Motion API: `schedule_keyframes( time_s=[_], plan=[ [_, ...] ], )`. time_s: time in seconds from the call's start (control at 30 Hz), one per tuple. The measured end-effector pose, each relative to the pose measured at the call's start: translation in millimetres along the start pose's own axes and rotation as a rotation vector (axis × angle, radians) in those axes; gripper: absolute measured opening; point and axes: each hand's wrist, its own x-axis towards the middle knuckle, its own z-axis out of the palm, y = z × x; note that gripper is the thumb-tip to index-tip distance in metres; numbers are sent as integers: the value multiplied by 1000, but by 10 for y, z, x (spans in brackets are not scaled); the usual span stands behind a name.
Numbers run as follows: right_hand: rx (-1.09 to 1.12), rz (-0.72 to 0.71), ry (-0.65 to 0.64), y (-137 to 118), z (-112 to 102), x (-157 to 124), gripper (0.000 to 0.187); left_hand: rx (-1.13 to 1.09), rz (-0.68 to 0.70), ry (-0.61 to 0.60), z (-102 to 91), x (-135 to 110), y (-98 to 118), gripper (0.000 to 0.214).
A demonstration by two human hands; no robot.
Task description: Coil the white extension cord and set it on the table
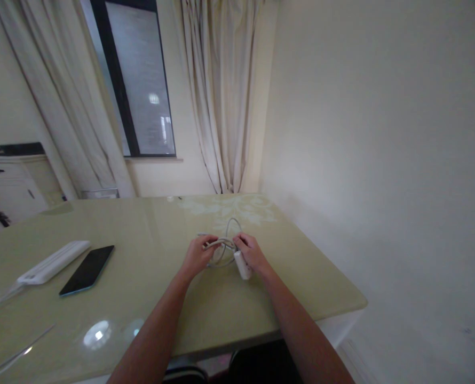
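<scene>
A pale grey cable (222,262) lies in loose loops over the table between my two hands. My left hand (199,253) is closed on a strand at the left side of the loops. On the right, my right hand (250,248) pinches the cable close to where it meets a small white block (243,265), which looks like an adapter or plug. The block hangs tilted below my right fingers, and my hand covers part of its edge. One loop stands up behind the hands.
A white power strip (55,261) with its cord and a black phone (88,270) lie to the left on the glossy green table (149,224). A thin cord (25,349) is at the front left. The wall (381,160) runs along the table's right side.
</scene>
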Motion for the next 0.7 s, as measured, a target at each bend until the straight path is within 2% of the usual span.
schedule_keyframes(
  time_s=[0.23,0.33,0.57,0.7],
  plan=[
    [-145,22,15,-9,-64,25,32,276,122,156,-78,-2,-136,17],
    [-214,3,10,-36,-123,41,30,353,162,186,-140,4,-172,18],
    [-433,-81,2,-118,-316,205,27,274,-38,164,-234,54,-280,21],
    [-477,-94,52,-45,-264,312,29,336,-42,180,-190,17,-257,30]
  ],
)
